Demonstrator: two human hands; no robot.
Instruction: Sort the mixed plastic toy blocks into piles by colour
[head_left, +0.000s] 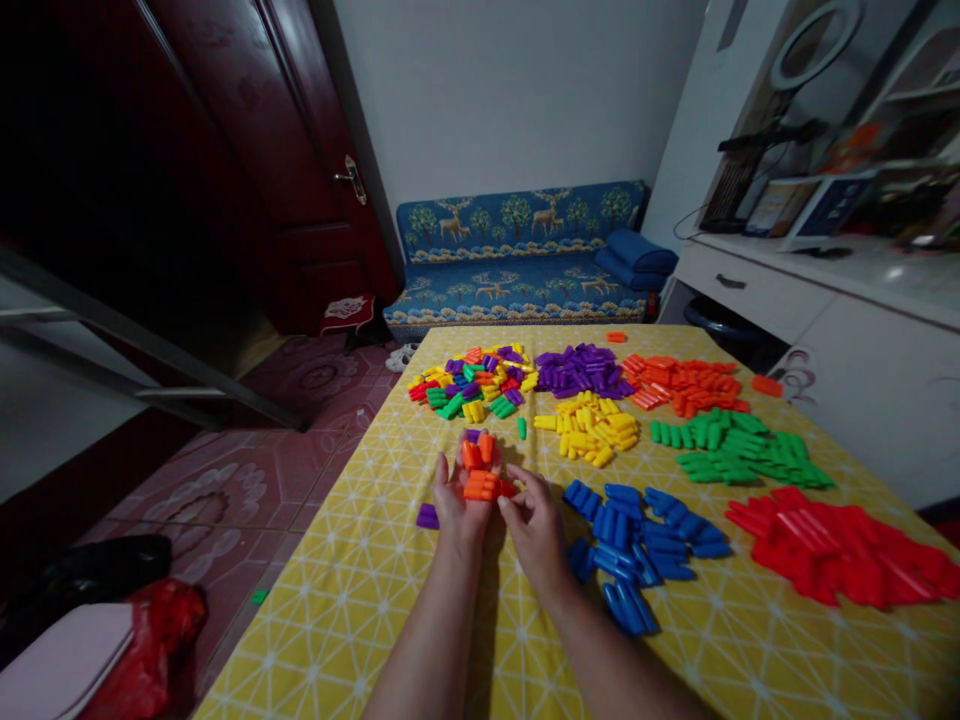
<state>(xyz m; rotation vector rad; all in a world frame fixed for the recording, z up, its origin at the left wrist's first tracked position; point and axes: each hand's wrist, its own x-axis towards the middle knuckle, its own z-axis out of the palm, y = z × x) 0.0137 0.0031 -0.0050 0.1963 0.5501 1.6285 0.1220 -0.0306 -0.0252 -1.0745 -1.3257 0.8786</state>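
My left hand (457, 510) is turned palm up, cupping several orange plastic pieces (480, 486) shaped like short joined tubes. By its fingertips shows a purple piece (472, 436); I cannot tell whether it is held or lies on the table. My right hand (538, 520) is close beside, thumb and index finger closed on a small reddish-orange piece (507, 488) at the edge of the left palm. Another purple piece (427, 516) lies on the cloth left of my left wrist. A single green piece (522, 428) lies beyond my hands.
The yellow tablecloth (337, 600) bears a mixed-colour pile (480, 380) and piles in purple (581, 370), yellow (592, 428), orange (682, 383), green (742, 447), blue (637, 535) and red (840, 545). A blue sofa (517, 275) stands behind; a white cabinet (862, 370) is at right.
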